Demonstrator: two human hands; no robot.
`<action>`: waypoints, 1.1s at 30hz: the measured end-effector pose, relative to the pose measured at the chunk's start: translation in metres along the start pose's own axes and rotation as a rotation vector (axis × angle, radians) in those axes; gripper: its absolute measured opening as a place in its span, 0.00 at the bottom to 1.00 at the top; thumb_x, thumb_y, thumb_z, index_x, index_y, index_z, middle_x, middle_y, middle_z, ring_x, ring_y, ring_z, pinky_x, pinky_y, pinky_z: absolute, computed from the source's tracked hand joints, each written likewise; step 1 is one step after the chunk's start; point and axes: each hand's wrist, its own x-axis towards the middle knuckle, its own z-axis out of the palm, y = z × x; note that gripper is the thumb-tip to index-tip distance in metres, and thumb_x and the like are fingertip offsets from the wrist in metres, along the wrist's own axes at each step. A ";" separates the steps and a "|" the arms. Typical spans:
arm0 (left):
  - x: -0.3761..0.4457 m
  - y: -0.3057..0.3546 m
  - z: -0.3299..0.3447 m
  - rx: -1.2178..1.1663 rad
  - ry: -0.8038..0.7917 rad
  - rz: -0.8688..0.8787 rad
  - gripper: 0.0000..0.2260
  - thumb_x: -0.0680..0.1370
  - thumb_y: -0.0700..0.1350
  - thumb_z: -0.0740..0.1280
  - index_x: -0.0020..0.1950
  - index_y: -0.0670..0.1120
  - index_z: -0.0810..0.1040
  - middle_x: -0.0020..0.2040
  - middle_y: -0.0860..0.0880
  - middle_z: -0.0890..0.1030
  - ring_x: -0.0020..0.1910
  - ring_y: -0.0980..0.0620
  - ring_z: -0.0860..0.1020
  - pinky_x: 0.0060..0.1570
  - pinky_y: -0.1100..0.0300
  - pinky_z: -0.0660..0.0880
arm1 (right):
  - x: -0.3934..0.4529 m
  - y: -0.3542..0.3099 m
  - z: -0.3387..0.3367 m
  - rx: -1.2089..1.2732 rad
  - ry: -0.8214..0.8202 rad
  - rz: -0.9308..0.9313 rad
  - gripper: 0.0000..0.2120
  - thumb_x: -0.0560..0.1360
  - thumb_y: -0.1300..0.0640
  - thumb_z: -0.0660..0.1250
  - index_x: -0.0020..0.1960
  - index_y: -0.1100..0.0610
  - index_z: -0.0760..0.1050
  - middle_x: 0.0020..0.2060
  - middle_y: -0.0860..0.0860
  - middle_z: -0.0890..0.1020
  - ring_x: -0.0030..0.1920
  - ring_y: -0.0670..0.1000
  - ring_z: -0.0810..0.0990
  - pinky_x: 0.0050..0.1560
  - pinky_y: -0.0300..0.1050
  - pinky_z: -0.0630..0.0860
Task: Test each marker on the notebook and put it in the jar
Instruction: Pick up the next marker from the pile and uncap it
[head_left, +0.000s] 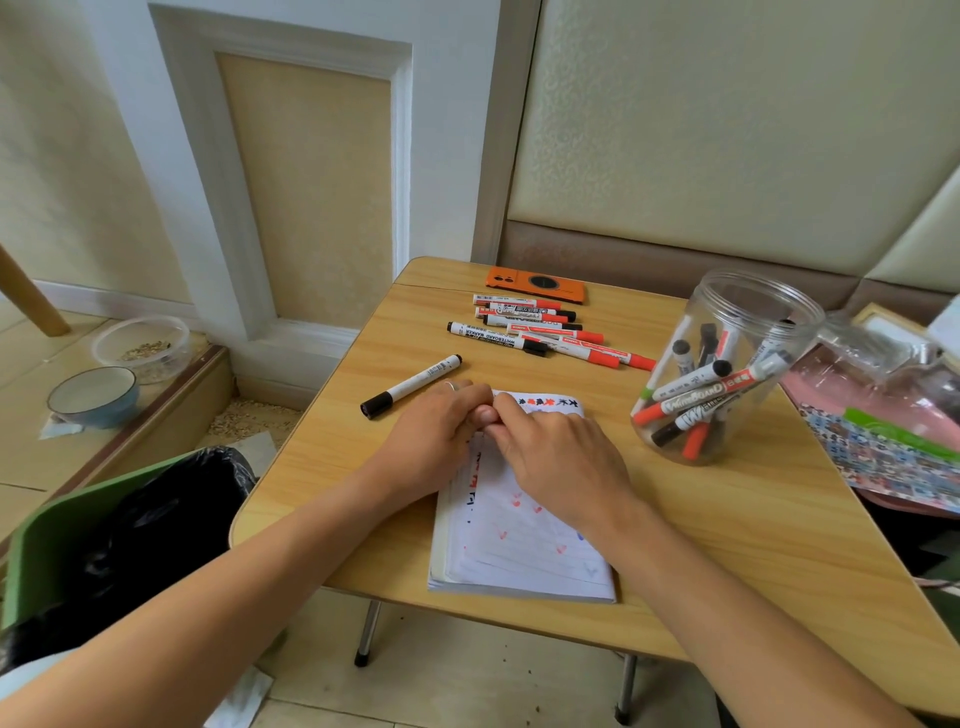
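Observation:
An open notebook with red, blue and black test marks lies on the small wooden table. My left hand and my right hand meet over its top edge, fingers curled and touching each other. Whatever lies between them is hidden. A black-capped white marker rests on the table just left of my hands. Several red and black markers lie in a bunch at the back. A clear plastic jar stands tilted to the right and holds several markers.
An orange phone lies behind the marker bunch. A pink pouch and patterned sheet sit at the right table edge. A green bin with a black bag stands left of the table, with bowls on the floor beyond.

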 end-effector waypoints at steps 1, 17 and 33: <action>0.000 0.000 0.000 0.007 0.005 0.006 0.19 0.83 0.55 0.52 0.44 0.45 0.74 0.39 0.49 0.76 0.38 0.51 0.72 0.38 0.50 0.70 | 0.000 0.001 0.000 -0.007 0.001 0.011 0.15 0.84 0.43 0.50 0.53 0.52 0.69 0.27 0.50 0.77 0.25 0.59 0.77 0.26 0.44 0.61; 0.014 0.002 0.004 -0.003 0.179 -0.183 0.07 0.83 0.43 0.61 0.54 0.50 0.79 0.49 0.56 0.79 0.51 0.55 0.74 0.48 0.61 0.71 | -0.003 0.000 -0.017 0.036 -0.244 0.139 0.17 0.84 0.41 0.55 0.58 0.52 0.75 0.45 0.52 0.84 0.45 0.57 0.82 0.37 0.47 0.67; 0.041 -0.016 0.005 0.184 -0.005 -0.170 0.12 0.83 0.41 0.64 0.64 0.48 0.82 0.58 0.50 0.83 0.56 0.51 0.79 0.58 0.57 0.75 | -0.004 -0.002 -0.021 0.040 -0.259 0.126 0.19 0.85 0.39 0.54 0.62 0.51 0.74 0.45 0.49 0.84 0.37 0.50 0.74 0.33 0.43 0.65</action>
